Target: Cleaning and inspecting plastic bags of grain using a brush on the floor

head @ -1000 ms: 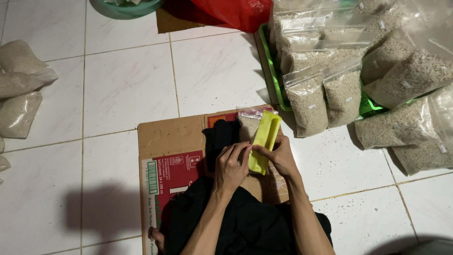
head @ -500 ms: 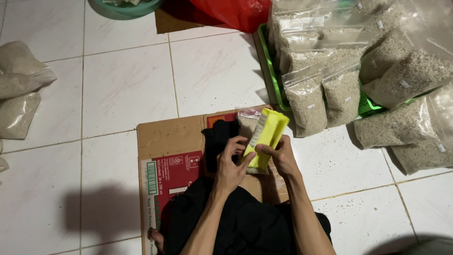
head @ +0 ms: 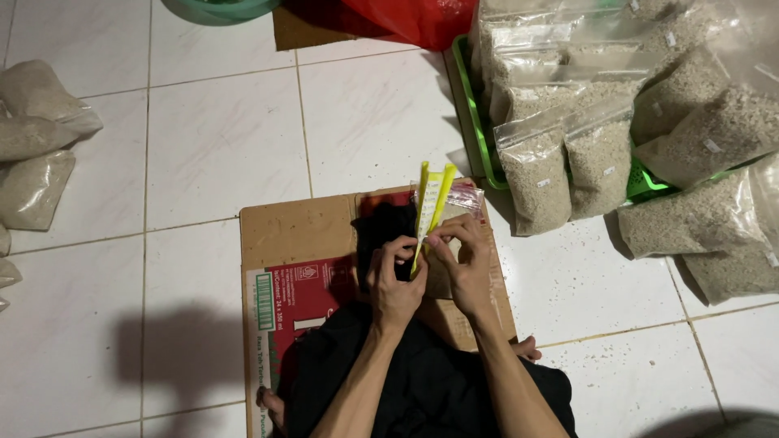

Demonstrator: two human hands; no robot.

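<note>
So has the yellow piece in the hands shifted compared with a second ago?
Yes. The yellow piece has turned edge-on and more upright against the cardboard sheet, held by both hands.

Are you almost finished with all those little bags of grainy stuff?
Many filled clear bags are piled by the green tray on the right, and more lie at the left edge, so plenty looks done. Right now the left hand and right hand hold a yellow clip-like tool against one small clear bag over the cardboard. How many remain can't be seen.
</note>
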